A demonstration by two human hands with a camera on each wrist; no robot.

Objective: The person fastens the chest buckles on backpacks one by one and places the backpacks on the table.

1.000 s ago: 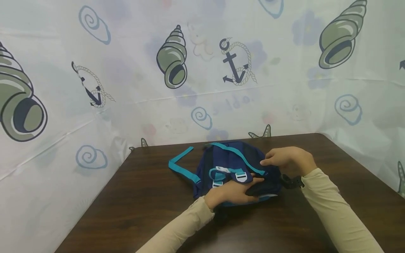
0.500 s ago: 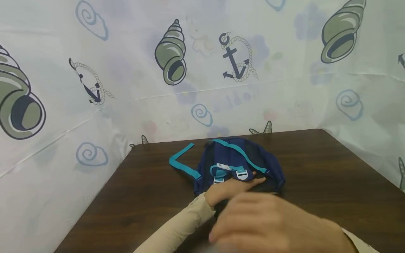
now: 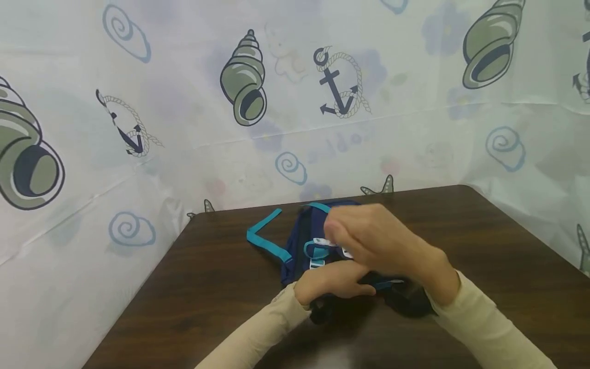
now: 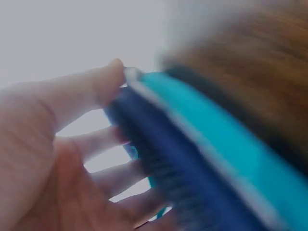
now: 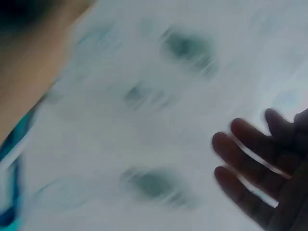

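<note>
Head view, backpack: a navy backpack (image 3: 313,230) with teal straps lies flat on the dark counter (image 3: 484,241), at its far middle.
Head view, left hand: the left hand (image 3: 334,284) rests on the pack's near edge, fingers straight and laid flat on the fabric.
Head view, right hand: the right hand (image 3: 373,241) hovers blurred over the buckles; whether it touches cannot be told.
Left wrist view: spread fingers (image 4: 103,173) lie against the blue body beside a teal strap (image 4: 216,130).
Right wrist view: fingers (image 5: 250,154) spread apart, holding nothing, before the patterned curtain (image 5: 159,96).
Risk: the loose teal strap (image 3: 265,241) trailing left could snag, and the pack could slide under a mere flat press.
</note>
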